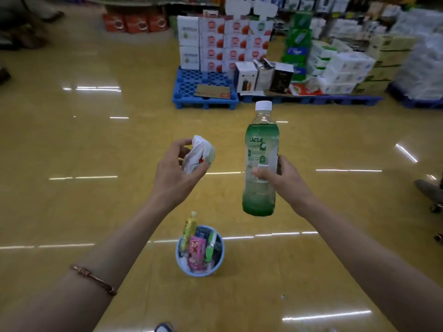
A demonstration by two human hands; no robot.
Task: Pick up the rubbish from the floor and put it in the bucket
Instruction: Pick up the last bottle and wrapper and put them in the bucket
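Observation:
My right hand (280, 179) grips a green plastic bottle (260, 161) with a white cap, held upright above the floor. A crumpled white wrapper (200, 156) with red print sits in the curled fingers of my left hand (176, 173). Both hands are raised in front of me, well above a small light-blue bucket (221, 256) that stands on the yellow floor between my forearms. The bucket holds a pink packet (196, 256), a yellow bottle (189, 230) and other packaging.
Blue pallets (189, 91) stacked with boxed goods and paper packs fill the back. A flat cardboard sheet (212, 91) lies on the near pallet. Someone's shoe (430, 191) is at the right edge. Shiny floor stretches left and right of the bucket.

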